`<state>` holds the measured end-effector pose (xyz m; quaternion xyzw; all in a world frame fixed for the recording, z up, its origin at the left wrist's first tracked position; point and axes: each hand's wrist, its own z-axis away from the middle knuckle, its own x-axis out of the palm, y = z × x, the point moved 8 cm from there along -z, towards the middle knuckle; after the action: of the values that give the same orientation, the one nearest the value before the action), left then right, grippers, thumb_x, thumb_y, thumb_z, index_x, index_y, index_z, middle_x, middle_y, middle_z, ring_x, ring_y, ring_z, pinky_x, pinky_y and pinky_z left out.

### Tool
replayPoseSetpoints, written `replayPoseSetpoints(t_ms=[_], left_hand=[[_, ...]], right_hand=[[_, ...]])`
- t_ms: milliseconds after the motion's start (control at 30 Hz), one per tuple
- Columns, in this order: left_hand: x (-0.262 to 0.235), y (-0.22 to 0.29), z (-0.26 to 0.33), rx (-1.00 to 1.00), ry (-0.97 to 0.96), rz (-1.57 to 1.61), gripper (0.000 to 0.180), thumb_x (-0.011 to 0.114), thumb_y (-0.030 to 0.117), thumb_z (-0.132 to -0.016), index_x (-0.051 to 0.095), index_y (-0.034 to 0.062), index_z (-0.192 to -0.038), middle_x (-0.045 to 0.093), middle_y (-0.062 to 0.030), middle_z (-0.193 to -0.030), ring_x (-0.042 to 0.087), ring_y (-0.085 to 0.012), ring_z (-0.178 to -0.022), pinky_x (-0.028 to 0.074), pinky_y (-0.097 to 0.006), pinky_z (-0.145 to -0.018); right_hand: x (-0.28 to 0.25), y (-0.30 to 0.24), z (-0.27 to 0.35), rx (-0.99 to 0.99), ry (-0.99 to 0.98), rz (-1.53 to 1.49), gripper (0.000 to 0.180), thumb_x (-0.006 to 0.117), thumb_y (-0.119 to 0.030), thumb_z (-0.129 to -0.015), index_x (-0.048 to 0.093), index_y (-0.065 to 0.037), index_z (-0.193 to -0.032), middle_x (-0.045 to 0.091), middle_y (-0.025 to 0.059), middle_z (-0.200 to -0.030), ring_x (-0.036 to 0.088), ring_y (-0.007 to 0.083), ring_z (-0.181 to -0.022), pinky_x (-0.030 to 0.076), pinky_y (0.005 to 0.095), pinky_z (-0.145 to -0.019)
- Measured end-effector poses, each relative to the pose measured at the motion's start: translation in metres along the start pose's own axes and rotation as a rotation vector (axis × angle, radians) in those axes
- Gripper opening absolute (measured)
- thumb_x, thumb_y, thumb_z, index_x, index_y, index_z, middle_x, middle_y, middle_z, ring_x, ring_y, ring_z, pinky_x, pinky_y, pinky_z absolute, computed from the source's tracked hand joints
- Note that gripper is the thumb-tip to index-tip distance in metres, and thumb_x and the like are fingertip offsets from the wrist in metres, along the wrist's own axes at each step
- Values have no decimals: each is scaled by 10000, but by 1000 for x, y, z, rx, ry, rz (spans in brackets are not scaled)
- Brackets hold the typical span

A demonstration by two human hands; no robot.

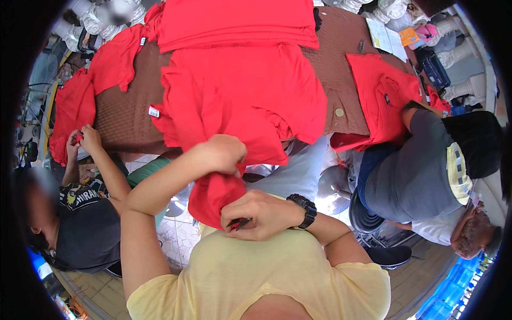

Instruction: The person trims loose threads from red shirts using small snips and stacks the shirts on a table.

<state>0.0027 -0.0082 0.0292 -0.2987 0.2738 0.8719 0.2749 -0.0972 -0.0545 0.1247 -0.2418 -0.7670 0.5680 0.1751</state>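
Observation:
A red garment (240, 96) spreads over the near edge of the table, and one part of it hangs down in front of me. My left hand (221, 153) is closed on the red cloth, its fingers curled under and partly hidden. Lower and closer to my body, my right hand (258, 216) grips small dark thread snips (238, 224), their tips against the hanging cloth. A black watch circles my right wrist. At the garment's left edge a white label (154, 111) sticks out.
A brown-covered table (125, 114) bears a stack of red garments (237, 24) at the far side. People sit at left and right, the left one handling red cloth (73, 109). More red cloth (381, 96) and open papers (386, 39) lie at right.

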Motion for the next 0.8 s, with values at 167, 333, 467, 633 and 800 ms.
replayPoseSetpoints(t_ms=[167,333,467,633,800], left_hand=[[-34,-75,67,214,204,878,623,639,513,-938,630,-29,-1245,677,-117,-1134,611,-201,-1085,461,-333,-961],[-157,-47,142,298,1456,404,596,675,463,-912,553,22,-1294,561,-138,-1262,506,-282,-1235,413,-412,-1043],[-114,-13,119,315,1559,-61,661,799,464,-779,548,49,-1227,477,-134,-1347,473,-342,-1271,378,-487,-1053],[-25,-47,47,-10,1257,-37,445,799,232,-751,598,93,-1123,449,-155,-1410,432,-395,-1263,372,-519,-1026],[0,-59,61,-150,1179,94,322,737,80,-723,596,69,-1012,477,-153,-1332,442,-407,-1239,369,-545,-1016]], right_hand=[[-100,-43,-4,-219,457,123,103,728,-2,-796,652,-46,-851,671,19,-801,652,106,-750,508,270,-670],[-232,-89,-43,-198,871,-26,120,695,-139,-913,648,-84,-1008,549,-61,-724,367,4,-501,266,199,-471],[-322,-73,-67,-260,794,-208,136,678,-124,-923,644,-78,-1046,560,-50,-746,355,13,-495,260,201,-466],[-392,-28,-57,-231,757,-306,163,657,-105,-935,640,-70,-1093,574,-37,-774,340,24,-489,254,204,-460],[-393,16,-8,-129,1043,-288,242,663,-24,-902,628,-45,-1141,517,-31,-705,334,44,-461,263,211,-437]])
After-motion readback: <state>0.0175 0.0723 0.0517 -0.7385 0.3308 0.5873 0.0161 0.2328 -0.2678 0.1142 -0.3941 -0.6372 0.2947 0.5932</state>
